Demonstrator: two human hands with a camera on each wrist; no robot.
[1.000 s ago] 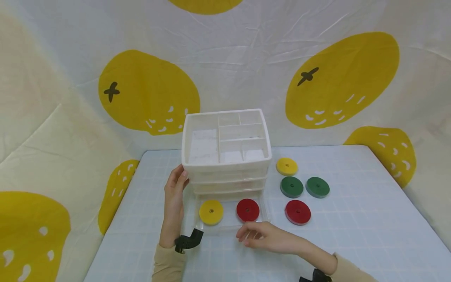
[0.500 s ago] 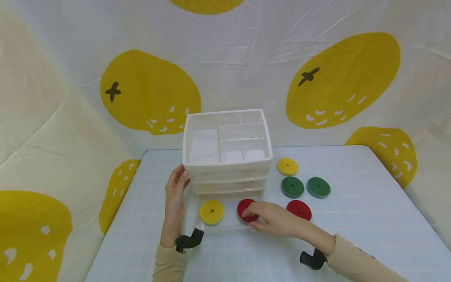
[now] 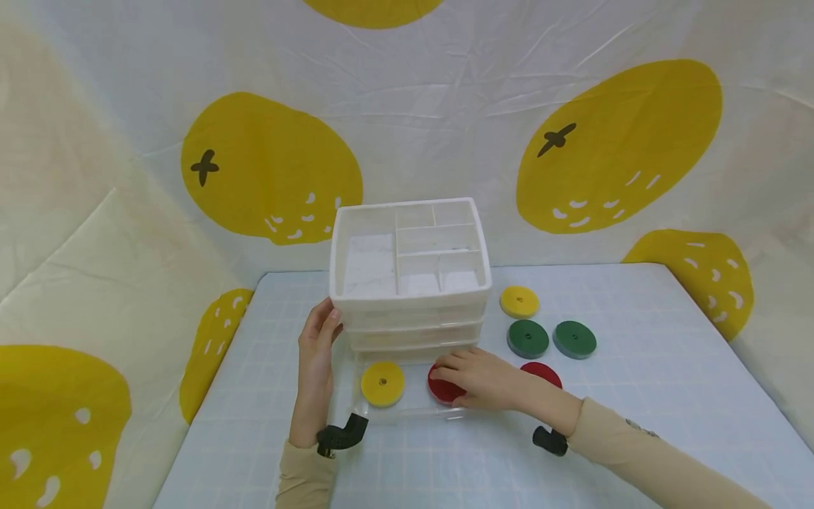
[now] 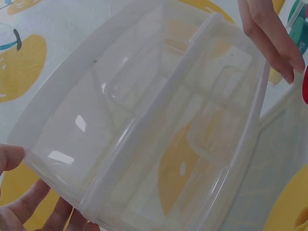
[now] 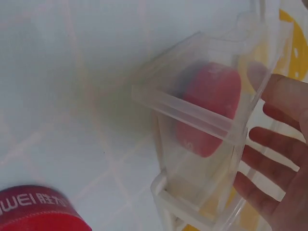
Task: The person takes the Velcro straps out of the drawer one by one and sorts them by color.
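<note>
My left hand (image 3: 316, 343) grips the left side of a white drawer organizer (image 3: 410, 297), with thumb in front and fingers round the corner in the left wrist view. Its bottom drawer (image 3: 413, 413) is pulled out and transparent. A yellow tape roll (image 3: 382, 384) lies flat in the drawer's left half, a red tape roll (image 3: 447, 389) in the right half. Over that red roll is my right hand (image 3: 480, 378), partly covering it. In the right wrist view the right hand's fingers (image 5: 269, 163) are spread and loosely bent above the drawer, not wrapped round the red roll (image 5: 211, 110).
On the table right of the organizer lie another yellow roll (image 3: 519, 302), two green rolls (image 3: 528, 339) and a second red roll (image 3: 543, 371), partly behind my right arm. The organizer's top has divided compartments. A fruit-patterned cloth (image 3: 439, 127) hangs behind the table.
My right hand has moved from in front of the drawer up and over the red roll inside it. My left hand and the organizer keep their places.
</note>
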